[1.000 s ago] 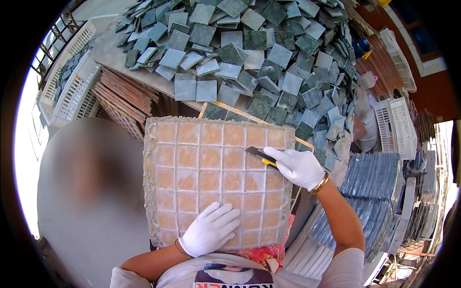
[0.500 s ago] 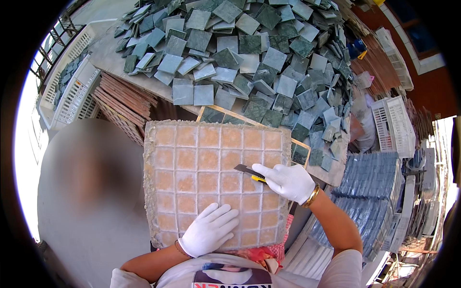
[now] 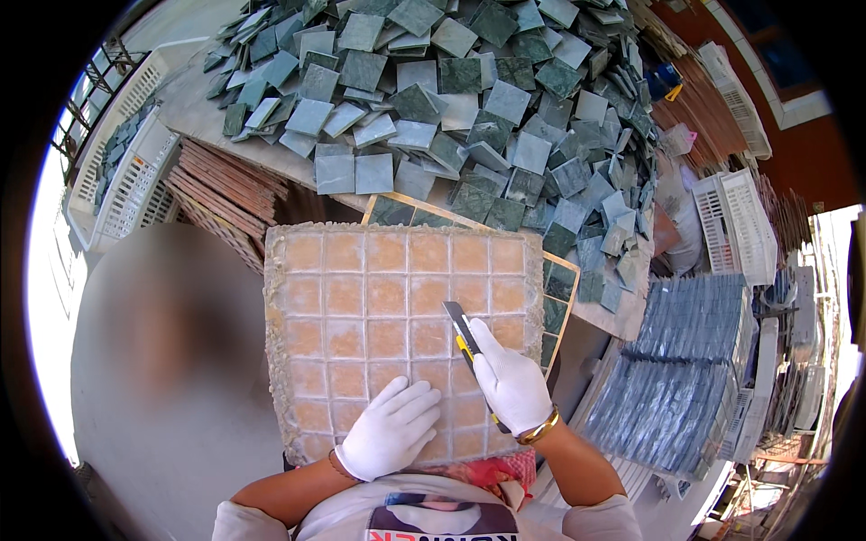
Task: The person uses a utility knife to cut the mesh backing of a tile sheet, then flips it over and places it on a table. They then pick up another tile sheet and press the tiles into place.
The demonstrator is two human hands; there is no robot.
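Observation:
A square tile panel (image 3: 385, 299) lies in front of me, its orange-tan squares divided by pale lines, with rough grey crusted edges. My left hand (image 3: 390, 431), in a white glove, rests flat on its lower middle with fingers stretched out. In my white-gloved right hand (image 3: 512, 388) is a black and yellow utility knife (image 3: 462, 335), its blade pointing up and slightly left over the panel's right half. Whether the blade tip touches the panel I cannot tell. Beneath the panel's far right edge shows a wood-edged frame (image 3: 561, 298) with green tiles.
Loose green and grey stone tiles (image 3: 460, 76) are heaped on the table (image 3: 298, 167) beyond the panel. Thin reddish boards (image 3: 225, 185) and white crates (image 3: 135, 171) stand at left. Stacked grey-blue tile sheets (image 3: 667, 388) and another white crate (image 3: 735, 225) are at right.
My right hand has moved down and left, turning the knife from pointing left to pointing upward. The left hand stays flat on the panel.

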